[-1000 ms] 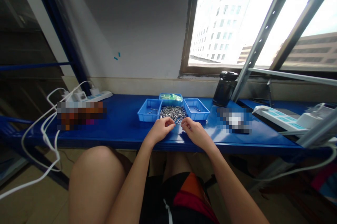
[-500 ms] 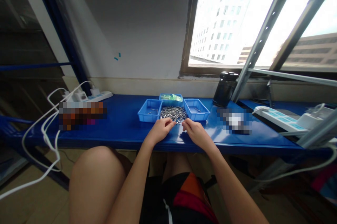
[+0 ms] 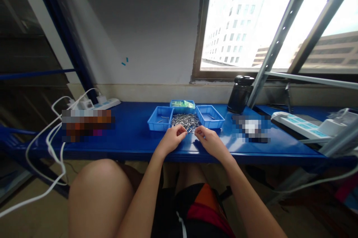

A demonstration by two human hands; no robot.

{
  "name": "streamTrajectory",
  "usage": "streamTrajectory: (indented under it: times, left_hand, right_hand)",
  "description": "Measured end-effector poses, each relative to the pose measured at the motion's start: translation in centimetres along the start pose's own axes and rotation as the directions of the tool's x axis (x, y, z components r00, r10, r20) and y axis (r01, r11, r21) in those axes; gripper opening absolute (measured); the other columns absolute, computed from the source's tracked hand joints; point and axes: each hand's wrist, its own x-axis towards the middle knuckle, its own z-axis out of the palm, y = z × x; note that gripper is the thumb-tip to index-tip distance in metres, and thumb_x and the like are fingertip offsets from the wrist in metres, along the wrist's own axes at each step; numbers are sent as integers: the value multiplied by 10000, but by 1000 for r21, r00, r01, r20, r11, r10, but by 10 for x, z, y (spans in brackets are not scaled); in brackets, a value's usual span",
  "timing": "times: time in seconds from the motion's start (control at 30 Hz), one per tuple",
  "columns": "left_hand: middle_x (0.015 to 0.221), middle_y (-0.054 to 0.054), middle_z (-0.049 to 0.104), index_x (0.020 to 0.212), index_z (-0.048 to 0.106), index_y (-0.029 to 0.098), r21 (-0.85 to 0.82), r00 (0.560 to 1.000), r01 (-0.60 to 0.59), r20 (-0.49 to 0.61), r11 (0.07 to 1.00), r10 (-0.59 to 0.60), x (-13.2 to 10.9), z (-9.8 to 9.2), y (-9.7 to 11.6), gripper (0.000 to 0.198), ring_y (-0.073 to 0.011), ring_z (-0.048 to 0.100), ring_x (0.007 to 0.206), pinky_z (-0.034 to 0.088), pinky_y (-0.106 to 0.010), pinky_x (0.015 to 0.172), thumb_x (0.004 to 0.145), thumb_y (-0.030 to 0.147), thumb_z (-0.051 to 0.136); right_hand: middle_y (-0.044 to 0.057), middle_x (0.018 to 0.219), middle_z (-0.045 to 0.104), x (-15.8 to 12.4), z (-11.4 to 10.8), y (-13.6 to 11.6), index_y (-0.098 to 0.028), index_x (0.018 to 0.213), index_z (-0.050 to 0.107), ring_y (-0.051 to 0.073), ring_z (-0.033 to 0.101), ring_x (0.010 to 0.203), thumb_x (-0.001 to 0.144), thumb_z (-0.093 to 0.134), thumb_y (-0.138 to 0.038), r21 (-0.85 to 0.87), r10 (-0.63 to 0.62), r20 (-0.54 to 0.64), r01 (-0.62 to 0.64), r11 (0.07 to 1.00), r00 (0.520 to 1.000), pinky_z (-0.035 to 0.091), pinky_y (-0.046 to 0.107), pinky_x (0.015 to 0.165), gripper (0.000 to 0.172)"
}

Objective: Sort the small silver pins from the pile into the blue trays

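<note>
My left hand [image 3: 175,136] and my right hand [image 3: 206,137] face each other at the near side of a heap of small silver metal pins [image 3: 185,120]. Both hands are closed in a pinch. A single thin metal pin [image 3: 191,132] spans the gap between my fingertips, one end at each hand. Whether it is a screw, nail or rivet is too small to tell. Left of the heap sits a blue bin [image 3: 160,119] with a few pins inside. On the right is another blue bin [image 3: 209,117], also with a pin or so in it.
Behind the heap, a third blue bin [image 3: 182,106] holds a green-and-clear plastic packet [image 3: 183,104]. A black flask [image 3: 239,94] stands at the back right of the blue table [image 3: 131,126]. Power strips [image 3: 298,125] and white cables lie toward both sides.
My fingertips have shifted slightly, and the pin between them shows more clearly. The camera view has moved a little; bins and heap stay in place.
</note>
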Motion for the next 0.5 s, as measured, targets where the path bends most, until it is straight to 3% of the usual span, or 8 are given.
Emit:
streamTrajectory:
  times: [0.5]
  left_hand:
    - [721,-27,625,751,578,161,21,1000,20,-16,1000,-20,-1,1,-1,192,-157,564,680,425,-250,623,803,314,475]
  right_hand:
    - [36,794,656,1,2,4,-199,854,587,177,607,752,846,453,-274,-29,-6,32,6,1000,999,441,269,675,154]
